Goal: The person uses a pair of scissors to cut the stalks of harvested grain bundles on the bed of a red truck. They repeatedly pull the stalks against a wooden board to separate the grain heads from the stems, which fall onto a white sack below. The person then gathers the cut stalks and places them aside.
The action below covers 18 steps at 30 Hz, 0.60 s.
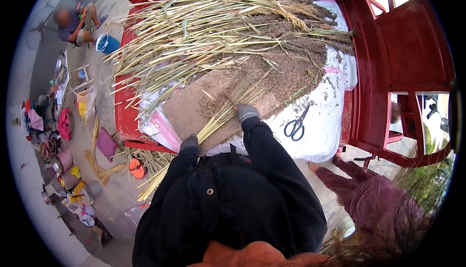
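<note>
A bundle of pale stalks (213, 124) slants across a brown board (187, 103), its seed heads spread toward the middle of the cart bed. My left hand (191, 142), in a grey glove, is closed round the bundle at the board's near edge. My right hand (246, 112), also gloved in grey, is closed beside the stalks farther up. A thin dark piece juts from it across the bundle; its kind is too small to tell. Loose brown seed (296, 68) lies heaped beyond the board. Black-handled scissors (297, 124) rest on white sheeting to the right.
A large pile of cut stalks (170, 41) with seed heads covers the far side of the red cart (361, 63). A person (77, 22) sits at the far left near a blue bucket (108, 43). Another person (374, 194) in maroon is at the right. Household clutter lines the left wall.
</note>
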{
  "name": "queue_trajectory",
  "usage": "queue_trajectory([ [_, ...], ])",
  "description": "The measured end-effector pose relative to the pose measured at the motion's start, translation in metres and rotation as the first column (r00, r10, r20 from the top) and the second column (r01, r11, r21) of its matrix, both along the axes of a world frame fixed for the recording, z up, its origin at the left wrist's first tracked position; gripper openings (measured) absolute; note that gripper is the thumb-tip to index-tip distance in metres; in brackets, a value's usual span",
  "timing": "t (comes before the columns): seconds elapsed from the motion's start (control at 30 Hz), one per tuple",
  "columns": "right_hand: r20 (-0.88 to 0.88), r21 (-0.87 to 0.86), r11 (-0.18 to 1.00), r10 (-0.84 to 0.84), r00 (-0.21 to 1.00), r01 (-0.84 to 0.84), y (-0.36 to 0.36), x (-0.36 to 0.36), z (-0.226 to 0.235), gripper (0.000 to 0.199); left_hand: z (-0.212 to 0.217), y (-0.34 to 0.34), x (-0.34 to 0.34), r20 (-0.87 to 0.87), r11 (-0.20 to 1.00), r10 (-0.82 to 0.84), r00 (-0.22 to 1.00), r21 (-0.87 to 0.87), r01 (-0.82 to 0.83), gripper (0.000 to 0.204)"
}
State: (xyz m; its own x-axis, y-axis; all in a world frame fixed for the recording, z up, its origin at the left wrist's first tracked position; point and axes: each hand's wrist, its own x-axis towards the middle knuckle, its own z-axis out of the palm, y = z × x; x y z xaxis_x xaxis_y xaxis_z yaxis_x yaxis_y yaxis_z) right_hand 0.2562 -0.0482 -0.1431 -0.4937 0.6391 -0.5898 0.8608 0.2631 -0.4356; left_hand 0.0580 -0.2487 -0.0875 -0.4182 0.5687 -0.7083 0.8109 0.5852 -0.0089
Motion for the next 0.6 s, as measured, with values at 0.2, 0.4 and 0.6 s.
queue_trajectory([
  [0.2,0.210,0.274,0.916,-0.356,0.911,0.295,0.123,0.117,0.026,0.045,0.001,0.003,-0.007,0.006,0.999,-0.036,0.999,0.027,0.036,0.036],
  [0.4,-0.268,0.489,0.760,-0.336,0.903,0.428,0.030,0.084,0.046,0.038,-0.009,0.007,0.006,0.004,0.977,0.107,0.994,0.185,-0.106,0.035],
  [0.6,-0.405,0.139,0.747,-0.556,0.726,0.650,-0.066,0.030,0.020,0.036,-0.024,0.018,0.001,-0.086,0.992,-0.009,0.996,0.123,0.019,0.042],
])
